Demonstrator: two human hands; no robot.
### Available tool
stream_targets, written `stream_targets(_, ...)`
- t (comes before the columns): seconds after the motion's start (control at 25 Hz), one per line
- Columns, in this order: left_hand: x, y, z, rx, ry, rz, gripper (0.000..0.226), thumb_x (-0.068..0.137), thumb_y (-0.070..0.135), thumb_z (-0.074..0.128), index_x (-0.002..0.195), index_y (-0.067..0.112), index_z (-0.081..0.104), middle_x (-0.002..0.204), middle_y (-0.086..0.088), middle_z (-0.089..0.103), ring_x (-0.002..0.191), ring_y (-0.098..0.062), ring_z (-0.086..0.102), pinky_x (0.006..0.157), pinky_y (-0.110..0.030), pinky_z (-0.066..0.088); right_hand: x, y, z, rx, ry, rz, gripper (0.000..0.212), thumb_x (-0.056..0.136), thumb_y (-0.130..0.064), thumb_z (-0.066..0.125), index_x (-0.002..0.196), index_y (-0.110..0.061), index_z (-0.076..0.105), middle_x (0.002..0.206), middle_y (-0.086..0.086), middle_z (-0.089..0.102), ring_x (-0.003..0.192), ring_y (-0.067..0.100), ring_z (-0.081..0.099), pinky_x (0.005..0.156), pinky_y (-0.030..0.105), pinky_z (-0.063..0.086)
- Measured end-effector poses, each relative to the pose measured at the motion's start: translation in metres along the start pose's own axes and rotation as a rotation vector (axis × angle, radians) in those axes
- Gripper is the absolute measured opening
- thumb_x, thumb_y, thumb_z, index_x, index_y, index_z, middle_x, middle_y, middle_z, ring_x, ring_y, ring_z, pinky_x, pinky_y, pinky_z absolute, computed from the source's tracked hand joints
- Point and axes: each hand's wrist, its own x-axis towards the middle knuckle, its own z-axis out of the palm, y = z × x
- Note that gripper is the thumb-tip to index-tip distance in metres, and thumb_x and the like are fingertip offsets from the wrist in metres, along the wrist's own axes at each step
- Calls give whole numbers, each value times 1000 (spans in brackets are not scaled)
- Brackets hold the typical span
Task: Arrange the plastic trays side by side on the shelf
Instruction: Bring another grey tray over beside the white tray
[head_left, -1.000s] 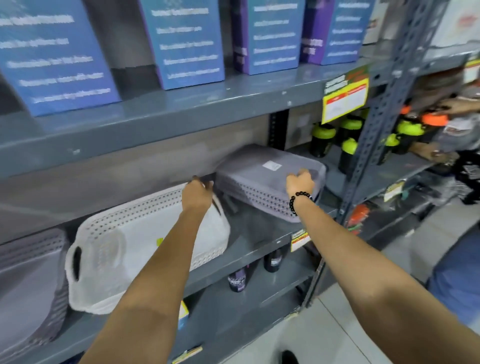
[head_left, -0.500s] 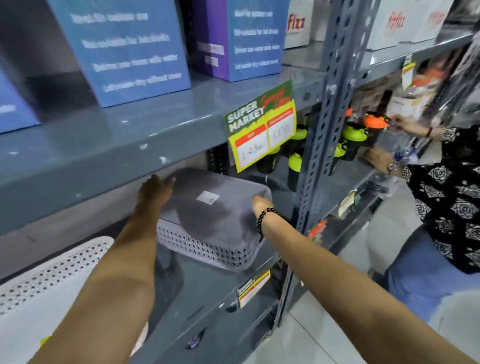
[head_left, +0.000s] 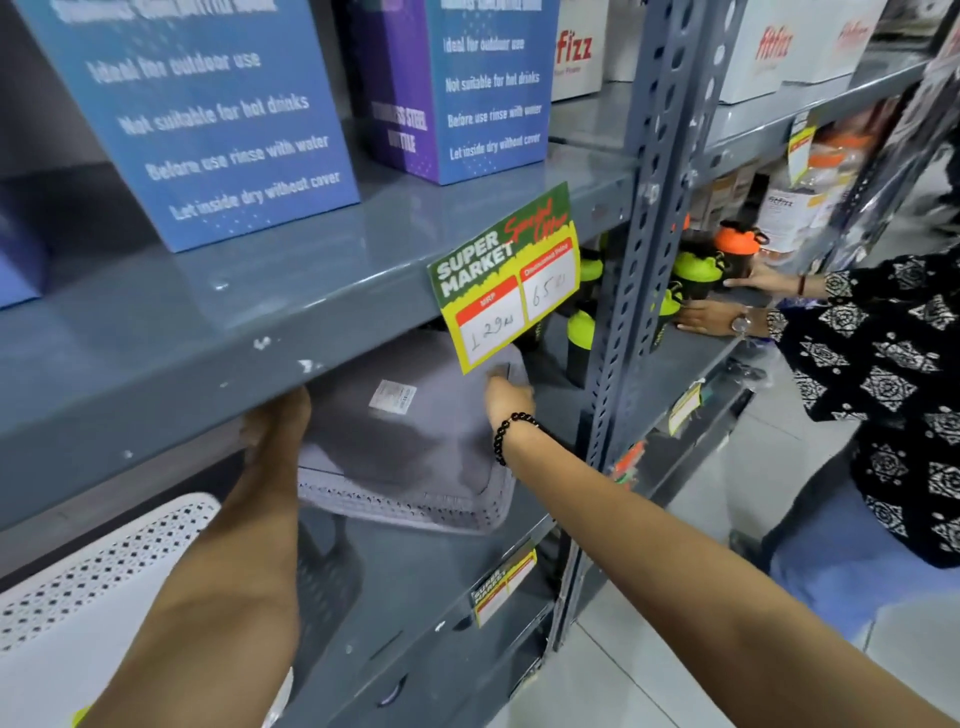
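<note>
Under the upper shelf board, going left to right: a white tray (head_left: 104, 597) lies at the near left, then the left hand (head_left: 280, 421) and right hand (head_left: 506, 397) flank an upturned grey tray (head_left: 410, 457) on the shelf (head_left: 415, 587), fingers flat against its sides, contents unseen. Closing the gap between the trays seems left to do.
</note>
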Motion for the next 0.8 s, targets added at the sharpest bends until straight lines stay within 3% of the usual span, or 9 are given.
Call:
stream_targets(0.12, -26, 0, -33, -57, 181, 31, 49, 102, 27, 30, 137, -7, 41, 143, -25, 44, 133, -40, 42, 109, -46, 34, -7, -18, 1, 208, -86, -207, 53, 92, -47, 42, 135, -16, 44, 139, 9, 46, 124, 24, 46, 100, 37, 37)
stream_targets(0.24, -37, -25, -54, -191, 318, -23, 39, 102, 16, 30, 126, -8, 51, 129, -31, 54, 119, -42, 53, 97, -45, 41, 1, -35, 3, 453, -192, -306, 26, 91, -45, 47, 88, -27, 65, 109, 2, 60, 104, 19, 53, 92, 35, 41)
stream_targets(0.32, -47, -49, -62, -352, 281, -122, 37, 101, 17, 34, 121, -7, 53, 120, -32, 59, 110, -42, 58, 90, -46, 46, 11, -33, -3, 512, -226, -284, 32, 85, -50, 51, 71, -25, 65, 94, 3, 67, 95, 24, 60, 84, 34, 46)
stream_targets(0.44, -60, -77, -72, -747, 108, -297, 55, 94, 48, 36, 114, 3, 62, 113, -18, 70, 106, -34, 64, 92, -45, 53, 12, -30, -21, 437, -195, -105, 39, 85, -52, 51, 109, -22, 60, 131, 10, 57, 118, 28, 54, 93, 39, 44)
stream_targets(0.52, -73, -83, -79, -871, -71, -357, 47, 94, 49, 39, 91, 8, 63, 75, -8, 77, 80, -28, 64, 71, -35, 54, 11, -26, -36, 289, -163, -62, 69, 87, -48, 54, 141, -11, 35, 148, 13, 37, 135, 27, 39, 107, 40, 33)
stream_targets(0.56, -80, -82, -83, -820, -109, -349, 39, 94, 45, 44, 78, 13, 60, 63, -6, 72, 66, -22, 60, 60, -30, 50, 11, -21, -41, 206, -147, -50, 76, 87, -45, 56, 144, -6, 27, 151, 13, 33, 137, 27, 36, 110, 40, 30)
stream_targets(0.64, -87, -79, -83, -592, -124, -293, 29, 92, 30, 56, 67, 15, 57, 76, -15, 66, 57, -20, 62, 53, -26, 49, 17, -9, -45, 89, -131, -13, 72, 89, -38, 57, 144, -1, 27, 151, 15, 33, 137, 28, 36, 111, 39, 31)
stream_targets(0.72, -97, -79, -78, -186, -29, -190, 26, 91, 20, 57, 73, 4, 66, 100, -30, 67, 82, -31, 73, 67, -31, 54, 24, 4, -45, -40, -87, -27, 51, 97, -19, 44, 139, 7, 32, 146, 20, 39, 133, 32, 42, 105, 34, 38)
stream_targets(0.8, -115, -74, -69, 189, 116, -126, 31, 93, 19, 53, 98, -7, 69, 114, -31, 65, 109, -40, 63, 89, -40, 51, 33, 11, -50, -318, -131, -92, 41, 100, -6, 31, 138, 9, 36, 143, 22, 43, 131, 31, 45, 88, 22, 46)
